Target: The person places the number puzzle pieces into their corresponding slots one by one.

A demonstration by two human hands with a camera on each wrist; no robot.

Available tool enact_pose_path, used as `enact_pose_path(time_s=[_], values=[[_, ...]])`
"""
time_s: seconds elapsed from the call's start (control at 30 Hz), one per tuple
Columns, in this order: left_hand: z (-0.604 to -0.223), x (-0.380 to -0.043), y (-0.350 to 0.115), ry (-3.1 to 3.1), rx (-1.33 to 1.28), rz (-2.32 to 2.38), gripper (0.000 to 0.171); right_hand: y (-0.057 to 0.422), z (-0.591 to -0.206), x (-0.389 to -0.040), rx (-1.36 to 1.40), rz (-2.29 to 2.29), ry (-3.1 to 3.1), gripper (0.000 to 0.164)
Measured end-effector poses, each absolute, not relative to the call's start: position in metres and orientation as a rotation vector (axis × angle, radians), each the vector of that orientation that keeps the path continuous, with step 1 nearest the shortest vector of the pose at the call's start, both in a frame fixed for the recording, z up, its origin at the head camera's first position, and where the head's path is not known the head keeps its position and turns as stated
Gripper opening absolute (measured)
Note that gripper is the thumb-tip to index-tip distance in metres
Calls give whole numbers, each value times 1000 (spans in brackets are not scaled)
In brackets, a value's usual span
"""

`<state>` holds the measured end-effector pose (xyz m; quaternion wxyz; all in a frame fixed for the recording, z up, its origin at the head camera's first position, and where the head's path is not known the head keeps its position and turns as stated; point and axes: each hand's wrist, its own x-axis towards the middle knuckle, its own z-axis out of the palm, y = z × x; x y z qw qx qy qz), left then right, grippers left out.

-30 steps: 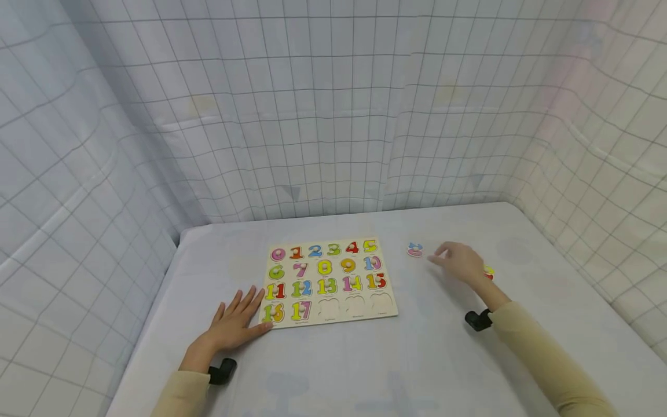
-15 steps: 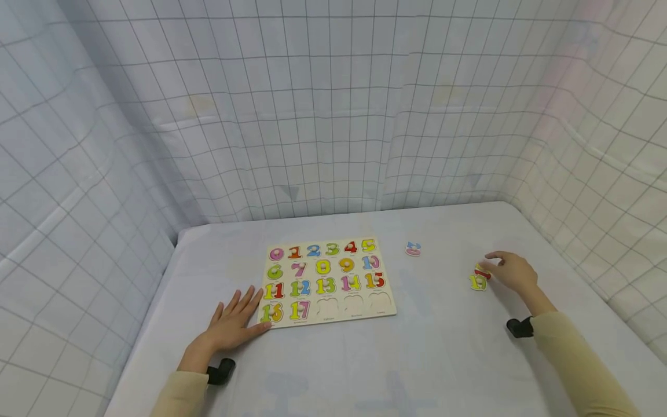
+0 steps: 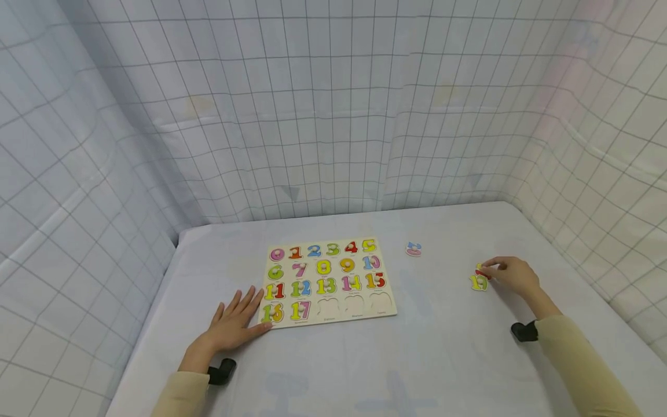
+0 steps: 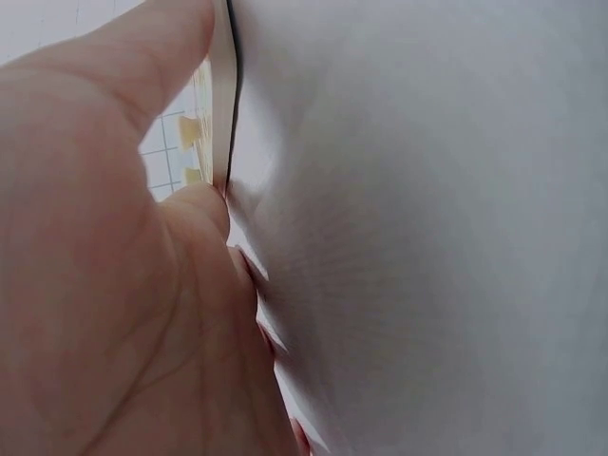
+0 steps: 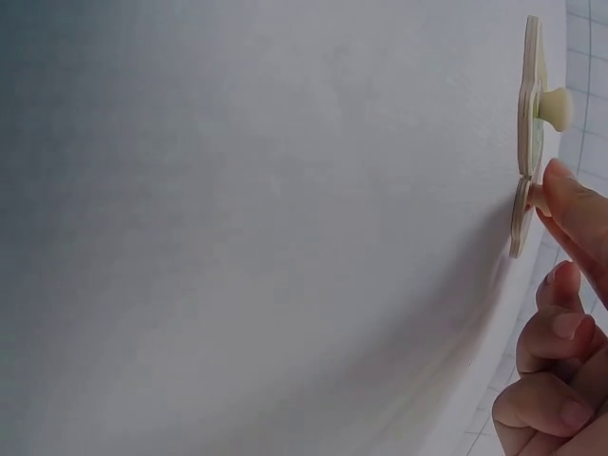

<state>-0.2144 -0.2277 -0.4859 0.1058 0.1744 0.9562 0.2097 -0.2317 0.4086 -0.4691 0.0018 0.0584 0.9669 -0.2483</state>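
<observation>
My left hand [image 3: 231,327] lies with spread, straight fingers on the table at the near left corner of a wooden number puzzle board [image 3: 323,330]. Its thumb touches the board's edge, as the left wrist view also shows. At the right, my right hand [image 3: 513,277] pinches the knob [image 5: 540,198] of a red and yellow number puzzle piece [image 3: 485,274], partly hidden by the fingers. That piece rests on the table, against a yellow and green number piece [image 3: 479,282] whose own knob [image 5: 556,109] stands free. Farther left lies a blue and pink number piece [image 3: 414,249].
Numbers 0 to 17 sit in the board, and three bare recesses [image 3: 354,304] show in its near row. A white cloth covers the table [image 3: 417,359]. Checked white curtains [image 3: 344,116] hang behind and at both sides.
My right hand has moved right, from beside the blue and pink piece to the red and yellow piece, and its fingertips have come down onto the knob. The left hand has stayed put.
</observation>
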Motion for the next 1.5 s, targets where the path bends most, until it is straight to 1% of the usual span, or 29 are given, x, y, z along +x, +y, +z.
enact_pose_path(time_s=[0.27,0.4,0.63,0.8,0.87,1.13,1.37,1.5], values=[[-492,-215,-231,2817,537,659,88,411,-471,-231,53,-771,3090,42],[-497,-216,-233,2819,545,663,91,411,-471,-231,65,-757,3151,38],[-500,-217,-233,2820,521,656,92,408,-468,-235,144,-799,3218,39],[-496,-214,-232,2824,527,671,88,396,-463,-241,130,-897,3227,41],[-493,-213,-231,2822,523,667,88,389,-461,-244,113,-920,3214,41],[-506,-219,-235,2834,504,648,93,344,-453,-258,40,-912,3147,43],[-507,-222,-235,2836,502,640,94,283,-444,-266,-37,-978,3120,31],[-510,-224,-235,2838,508,628,95,245,-441,-268,-75,-987,3083,29]])
